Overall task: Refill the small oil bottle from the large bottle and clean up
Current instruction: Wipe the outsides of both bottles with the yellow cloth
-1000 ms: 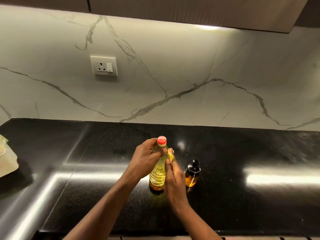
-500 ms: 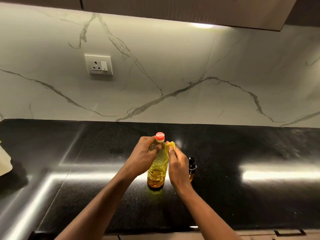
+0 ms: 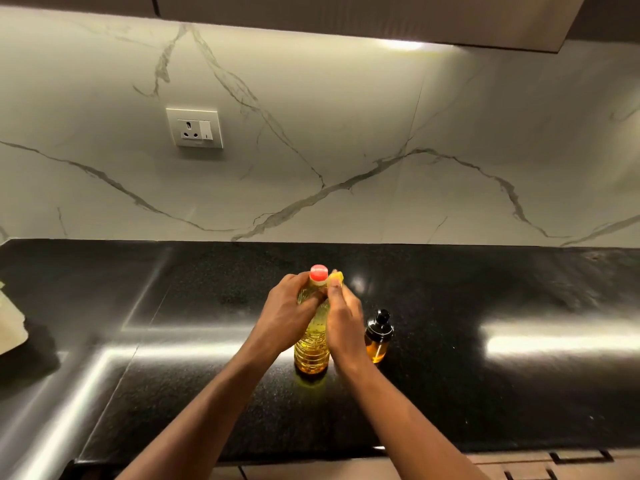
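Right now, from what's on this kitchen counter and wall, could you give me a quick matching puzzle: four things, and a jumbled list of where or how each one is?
Things:
1. large bottle
2. small bottle
3. wall socket
4. yellow cloth

States:
A. on the marble wall
B. black cap, standing on the counter
C. red cap, gripped by the left hand
D. pinched by the right hand

Pairs: 1-C, 2-B, 3-A, 4-D.

Black glossy countertop (image 3: 519, 292), veined white marble backsplash (image 3: 346, 116), wall socket (image 3: 194, 128), under-cabinet light (image 3: 403, 45)
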The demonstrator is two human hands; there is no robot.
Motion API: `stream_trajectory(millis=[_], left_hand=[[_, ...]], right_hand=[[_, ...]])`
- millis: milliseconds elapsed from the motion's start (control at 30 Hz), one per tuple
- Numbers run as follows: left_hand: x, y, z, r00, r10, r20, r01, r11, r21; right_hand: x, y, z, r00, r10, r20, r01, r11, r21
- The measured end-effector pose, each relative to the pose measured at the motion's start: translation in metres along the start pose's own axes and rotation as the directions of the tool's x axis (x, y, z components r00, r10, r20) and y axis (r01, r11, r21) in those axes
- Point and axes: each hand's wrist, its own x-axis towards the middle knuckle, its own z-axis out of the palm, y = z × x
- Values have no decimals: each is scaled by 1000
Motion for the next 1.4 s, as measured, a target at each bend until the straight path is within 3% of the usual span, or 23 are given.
stream_trajectory(millis=[200, 333, 500, 600, 800, 900, 1067, 1200, 1300, 1400], left_hand=[[1, -4, -1, 999, -38, 10, 38, 999, -21], [1, -5, -1, 998, -62, 22, 63, 997, -53], [2, -3, -1, 998, -47, 47, 51, 995, -85], [3, -3, -1, 997, -32, 77, 40, 994, -105], [4, -7, -6, 992, 40, 121, -8, 967, -254], [5, -11, -9, 995, 45, 89, -26, 979, -204], [8, -9, -7, 997, 30, 65, -21, 990, -142], [11, -7, -9, 991, 29, 133, -8, 987, -158], [13, -7, -11, 976, 55, 209, -19, 985, -170], [16, -8, -10, 981, 42, 190, -23, 995, -101]], right_hand=[[-26, 33, 5, 972, -220, 85, 233, 947, -221], [-31, 57, -3, 968, -222, 116, 250, 897, -366], [8, 19, -12, 1000, 7, 23, -3, 988, -157], [14, -2, -12, 997, -52, 56, 56, 995, -78], [-15, 25, -16, 972, -235, 17, 235, 957, -169], [-25, 43, -17, 971, -233, 47, 238, 952, -193], [-16, 28, -19, 998, -52, -38, 48, 994, -100], [13, -4, -22, 990, 135, -32, -138, 986, -93], [15, -15, -20, 997, 62, -51, -67, 993, -98], [-5, 4, -13, 997, -68, -19, 64, 983, -174]])
